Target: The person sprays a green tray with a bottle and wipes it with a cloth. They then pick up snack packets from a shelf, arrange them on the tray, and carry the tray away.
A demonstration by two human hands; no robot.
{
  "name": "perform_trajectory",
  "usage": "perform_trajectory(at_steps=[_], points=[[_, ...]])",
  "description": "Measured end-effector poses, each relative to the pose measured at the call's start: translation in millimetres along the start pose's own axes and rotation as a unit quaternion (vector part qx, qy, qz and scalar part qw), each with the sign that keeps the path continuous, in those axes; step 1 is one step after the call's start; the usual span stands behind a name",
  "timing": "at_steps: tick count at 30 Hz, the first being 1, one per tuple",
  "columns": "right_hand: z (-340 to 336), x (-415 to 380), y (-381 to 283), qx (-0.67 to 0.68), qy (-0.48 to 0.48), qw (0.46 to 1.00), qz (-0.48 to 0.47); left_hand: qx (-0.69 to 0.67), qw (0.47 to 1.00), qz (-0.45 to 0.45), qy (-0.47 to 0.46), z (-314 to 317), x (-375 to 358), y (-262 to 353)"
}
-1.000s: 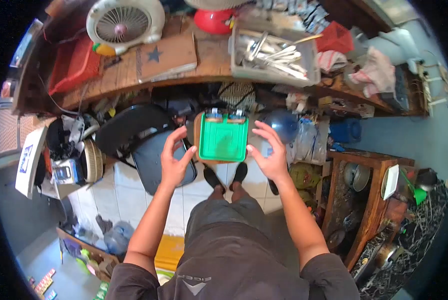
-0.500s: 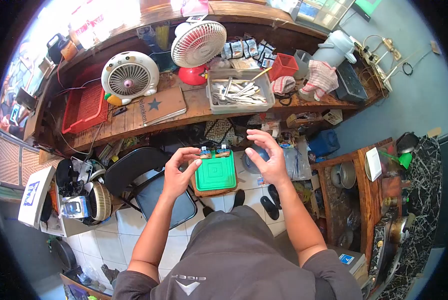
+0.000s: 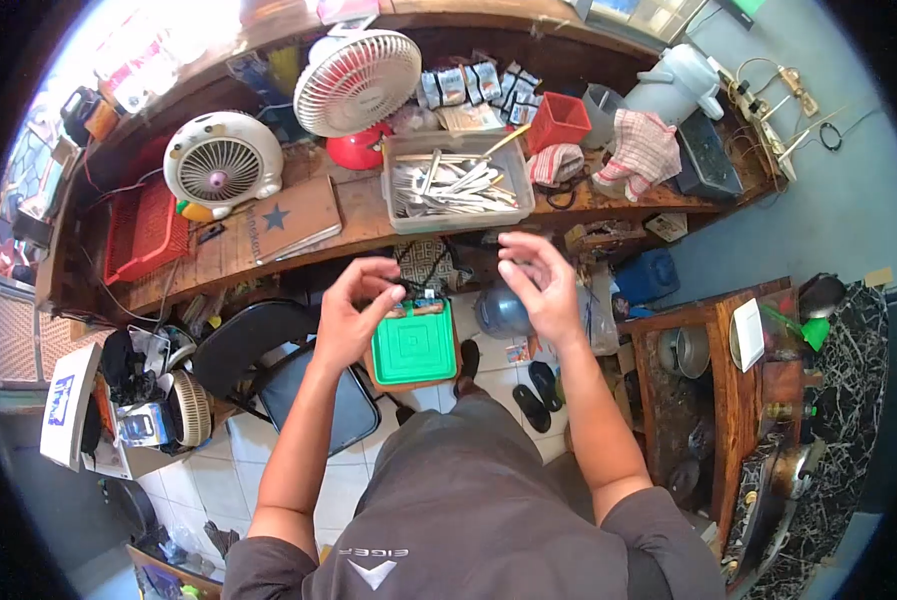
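My left hand (image 3: 356,312) is raised in front of me, its fingers curved and parted from the thumb, with nothing in it. Level with it, my right hand (image 3: 544,290) also hangs in the air, thumb apart from the bent fingers and no object between them. Below and between the hands sits a green lidded box (image 3: 414,352), with small items along its far edge that I cannot make out. Part of that edge lies close to my left fingertips in the view. A plastic tub (image 3: 400,215) of cutlery stands on the wooden counter (image 3: 363,225) beyond.
A white fan (image 3: 360,85), a round fan (image 3: 223,165), a red basket (image 3: 148,232) and a brown folder (image 3: 293,218) are on the counter. A black chair (image 3: 313,400) stands left of the box. Wooden shelving (image 3: 730,400) is at right, with sandals (image 3: 533,408) on the floor.
Both hands stay raised and empty, their fingers curling slightly more. The view has shifted, so the counter things and the green box appear farther left.
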State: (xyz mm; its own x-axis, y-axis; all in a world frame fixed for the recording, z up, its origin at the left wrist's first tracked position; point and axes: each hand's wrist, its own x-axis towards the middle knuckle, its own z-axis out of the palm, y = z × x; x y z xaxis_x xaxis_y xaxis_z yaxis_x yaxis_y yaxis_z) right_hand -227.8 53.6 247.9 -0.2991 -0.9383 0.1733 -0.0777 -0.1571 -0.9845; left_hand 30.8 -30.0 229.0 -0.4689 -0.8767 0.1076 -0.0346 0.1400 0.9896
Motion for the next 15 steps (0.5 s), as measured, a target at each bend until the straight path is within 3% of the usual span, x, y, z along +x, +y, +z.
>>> perform_trajectory(at_steps=[8, 10, 12, 13, 15], points=[[-66, 140, 39, -0.010, -0.046, 0.998, 0.038, 0.094, 0.995, 0.009, 0.025, 56, 129, 3], [-75, 187, 54, -0.074, -0.043, 0.996, -0.011, 0.090, 0.995, 0.006, 0.035, 69, 171, -3], [-82, 238, 71, -0.146, -0.058, 0.987, 0.012, 0.202, 0.976, 0.042, 0.062, 77, 215, -15], [-80, 259, 72, -0.193, -0.048, 0.980, -0.032, 0.222, 0.972, 0.037, 0.066, 81, 235, -18], [-79, 298, 78, -0.237, -0.052, 0.970, -0.028, 0.231, 0.970, 0.006, 0.080, 87, 270, -24]])
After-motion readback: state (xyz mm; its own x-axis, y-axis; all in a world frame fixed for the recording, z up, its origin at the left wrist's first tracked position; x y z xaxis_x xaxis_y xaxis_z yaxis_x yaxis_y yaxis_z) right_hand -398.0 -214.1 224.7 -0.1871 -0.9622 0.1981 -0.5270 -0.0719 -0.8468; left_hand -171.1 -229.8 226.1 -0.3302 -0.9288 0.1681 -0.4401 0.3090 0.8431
